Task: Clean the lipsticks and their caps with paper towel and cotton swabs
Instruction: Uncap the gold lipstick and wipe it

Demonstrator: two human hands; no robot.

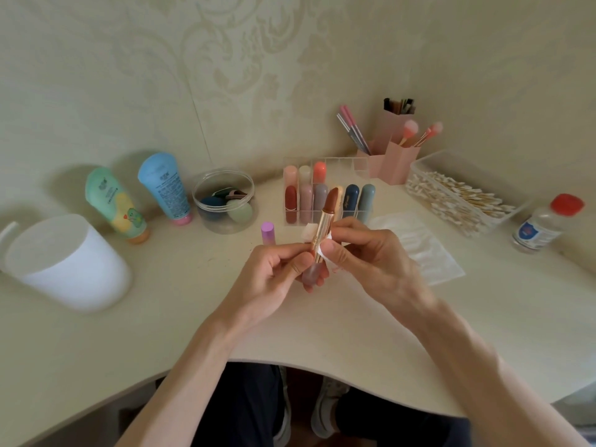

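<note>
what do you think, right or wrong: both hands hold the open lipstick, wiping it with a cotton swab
Wrong on the swab: the head view shows the right hand wiping the lipstick with paper towel, the left hand holding its base.

No wording can be read anywhere; all print is too small or blurred.

The green tube point(116, 204), standing at the left on its cap, carries a small dark logo near its top and a cartoon green figure on a yellow patch lower down.

The blue tube point(166, 188) beside it bears a short heading and several lines of fine dark print.

The dark blue lipstick point(351, 198) in the clear organizer shows a slanted gold script mark.

The clear bottle point(545, 225) with a red cap, far right, has a white label with a blue shield emblem.
</note>
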